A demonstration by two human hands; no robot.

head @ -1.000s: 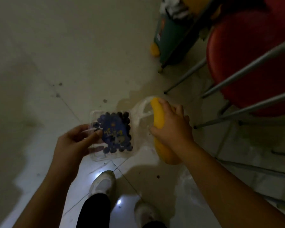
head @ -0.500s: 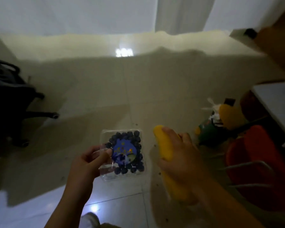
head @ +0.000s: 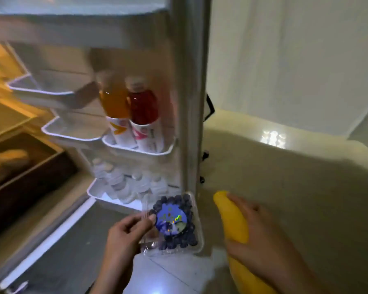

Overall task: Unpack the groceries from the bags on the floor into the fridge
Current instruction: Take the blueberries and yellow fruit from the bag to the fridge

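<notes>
We're holding the blueberry box (head: pixel 174 224) in left hand (head: pixel 129 231) grip, yellow fruit (head: pixel 235 232) in right hand (head: pixel 261 242), facing open fridge door (head: pixel 187 102).

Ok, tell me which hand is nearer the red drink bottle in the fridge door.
Left. The left hand, holding the blueberry box, is below the red bottle, in front of the door shelves. The right hand, gripping the yellow fruit, is lower and off to the right, past the door's edge.

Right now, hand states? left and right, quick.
Left hand: closed on the edge of the blueberry box, pinched by the fingers.
Right hand: closed around the yellow fruit.
</notes>
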